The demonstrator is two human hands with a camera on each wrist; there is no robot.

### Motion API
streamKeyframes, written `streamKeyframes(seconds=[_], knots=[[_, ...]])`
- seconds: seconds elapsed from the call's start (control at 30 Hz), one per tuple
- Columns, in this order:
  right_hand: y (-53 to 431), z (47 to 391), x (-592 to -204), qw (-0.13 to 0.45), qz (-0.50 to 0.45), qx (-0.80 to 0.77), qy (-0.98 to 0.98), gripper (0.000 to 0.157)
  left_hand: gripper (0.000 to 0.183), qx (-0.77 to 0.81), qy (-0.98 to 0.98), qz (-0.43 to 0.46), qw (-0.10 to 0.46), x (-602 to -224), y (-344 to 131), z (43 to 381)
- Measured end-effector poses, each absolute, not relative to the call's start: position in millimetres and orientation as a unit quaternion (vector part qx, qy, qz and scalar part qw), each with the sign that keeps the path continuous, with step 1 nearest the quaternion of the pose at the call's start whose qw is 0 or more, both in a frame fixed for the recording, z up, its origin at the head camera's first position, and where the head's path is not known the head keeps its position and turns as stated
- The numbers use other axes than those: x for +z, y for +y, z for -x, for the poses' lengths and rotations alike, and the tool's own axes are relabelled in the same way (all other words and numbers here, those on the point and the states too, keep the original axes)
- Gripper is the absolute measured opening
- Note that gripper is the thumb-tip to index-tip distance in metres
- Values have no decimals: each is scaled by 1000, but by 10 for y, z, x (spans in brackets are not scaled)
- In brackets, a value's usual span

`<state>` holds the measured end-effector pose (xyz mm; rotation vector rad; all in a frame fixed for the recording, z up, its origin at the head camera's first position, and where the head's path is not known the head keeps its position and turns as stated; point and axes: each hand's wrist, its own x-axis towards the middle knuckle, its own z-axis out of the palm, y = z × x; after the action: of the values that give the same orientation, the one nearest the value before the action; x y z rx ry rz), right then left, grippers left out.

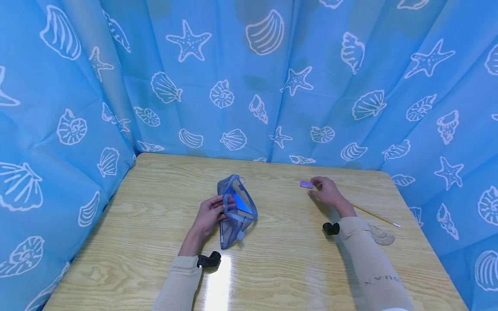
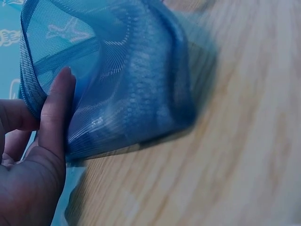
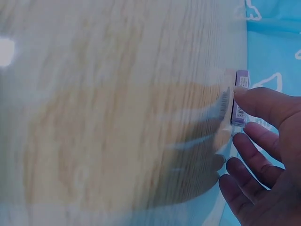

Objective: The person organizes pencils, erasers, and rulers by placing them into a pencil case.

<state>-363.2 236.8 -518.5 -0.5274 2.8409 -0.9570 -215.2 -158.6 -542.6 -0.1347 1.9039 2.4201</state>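
My left hand [image 1: 210, 212] pinches the rim of a blue mesh zip pouch [image 1: 229, 235], thumb on one side and fingers on the other. The pouch's mouth gapes, and a bright blue flat piece [image 1: 242, 204] shows inside it. In the left wrist view the mesh pouch [image 2: 141, 84] fills much of the picture. At the table's far right, my right hand [image 1: 327, 191] is beside a small purple eraser [image 1: 305, 184], thumb and fingers spread apart at its right end. In the right wrist view the thumb tip overlaps the eraser [image 3: 242, 99]; whether it touches cannot be told.
A yellow pencil [image 1: 375, 214] lies right of my right hand, its near end close to a clear protractor [image 1: 382, 236] partly hidden by the sleeve. Blue shell-printed curtains [image 1: 256, 86] hang around the wooden table [image 1: 155, 207] at the back and sides.
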Motion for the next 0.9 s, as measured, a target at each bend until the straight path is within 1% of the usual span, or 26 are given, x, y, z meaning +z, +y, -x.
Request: streamKeyframes(seconds=[0.1,0.33,0.57,0.7,0.9], knots=[[2356,3654,-5218,49,171,-301,937,46,35,788,614,35,26,-5435,-1591,2137],[2352,3657,-5240,41,164,-292,941,32,37,779,621,74,45,-5401,-1567,2153],[2284,3643,-5232,34,168,-281,944,34,37,779,620,75,44,-5397,-1564,2158],[2262,3652,-5244,22,174,-280,944,32,38,780,620,71,44,-5400,-1565,2157],[2239,3650,-5237,23,162,-290,943,28,38,778,622,74,42,-5389,-1561,2153]])
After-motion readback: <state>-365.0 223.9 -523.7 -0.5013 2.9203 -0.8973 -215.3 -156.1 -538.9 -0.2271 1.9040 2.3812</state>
